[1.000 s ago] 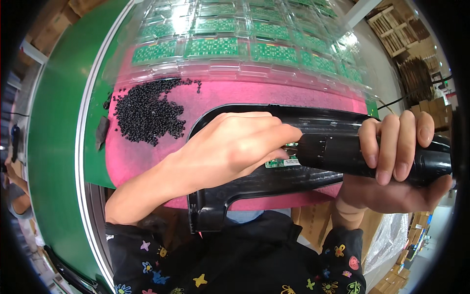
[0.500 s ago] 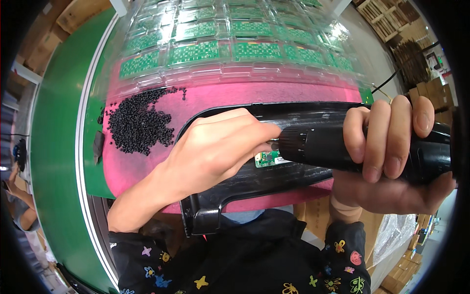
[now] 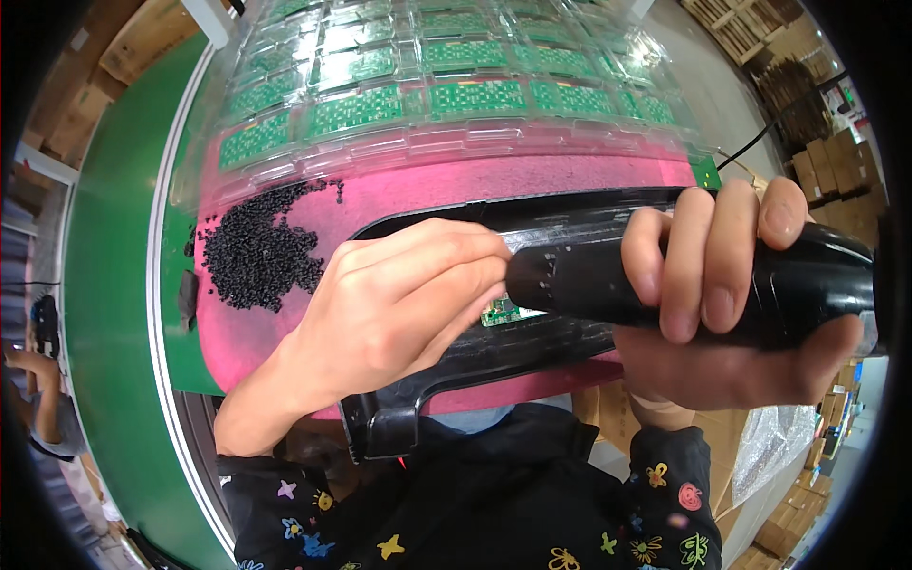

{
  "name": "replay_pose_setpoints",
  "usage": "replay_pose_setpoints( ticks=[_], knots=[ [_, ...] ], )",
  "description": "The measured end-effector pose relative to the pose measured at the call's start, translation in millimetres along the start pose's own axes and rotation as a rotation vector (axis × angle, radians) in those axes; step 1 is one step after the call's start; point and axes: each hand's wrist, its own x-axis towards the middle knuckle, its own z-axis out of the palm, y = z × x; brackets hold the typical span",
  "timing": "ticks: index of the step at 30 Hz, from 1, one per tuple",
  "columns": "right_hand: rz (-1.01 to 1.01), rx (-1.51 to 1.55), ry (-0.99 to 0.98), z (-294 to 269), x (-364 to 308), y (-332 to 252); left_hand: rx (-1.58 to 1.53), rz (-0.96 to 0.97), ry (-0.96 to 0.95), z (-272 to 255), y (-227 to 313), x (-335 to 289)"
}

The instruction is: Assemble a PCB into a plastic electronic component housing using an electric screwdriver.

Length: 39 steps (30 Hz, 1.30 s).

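Observation:
My right hand (image 3: 727,275) is wrapped round a thick black electric screwdriver (image 3: 584,277), held nearly level with its nose to the left. At that nose, my left hand (image 3: 394,304) has its fingers pinched together; what lies between the fingertips is hidden. Beneath both hands is a long black plastic housing (image 3: 560,337), open side up. Inside it a small green circuit board (image 3: 501,312) shows partly, just under the screwdriver's nose and my left fingertips.
Small black screws (image 3: 255,255) lie heaped on the pink mat (image 3: 427,180) at the left. Clear plastic trays (image 3: 380,147) with green circuit boards (image 3: 475,98) stretch across the far side. A dark grey lump (image 3: 188,299) sits on the green tabletop (image 3: 119,313). Another person's arm (image 3: 43,399) appears far left.
The screwdriver and my right hand have shifted left, and my left hand has drawn slightly left too. A bit of metal seen earlier between fingertips and nose is now covered.

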Motion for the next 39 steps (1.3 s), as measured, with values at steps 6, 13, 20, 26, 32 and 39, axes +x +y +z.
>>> replay_pose_setpoints(
  ticks=[6,13,20,26,32,39],
  knots=[
    [-0.023,-0.233,-0.115,-30,-4,-13,-0.064,-0.174,0.027,-8,-3,3],
    [0.073,-0.338,0.198,-38,-19,-9,-0.003,-0.206,-0.187,4,-6,-1],
    [0.102,-0.316,0.205,-43,-20,-6,0.025,-0.235,-0.204,7,-5,0],
    [0.192,-0.256,0.079,-48,-18,-1,-0.038,-0.227,-0.219,9,-9,-3],
    [0.156,-0.288,0.010,-46,-23,-1,-0.099,-0.192,-0.217,11,-12,-4],
    [0.062,-0.104,-0.083,-32,-9,-7,-0.256,-0.208,-0.140,6,-8,-3]
  ],
)
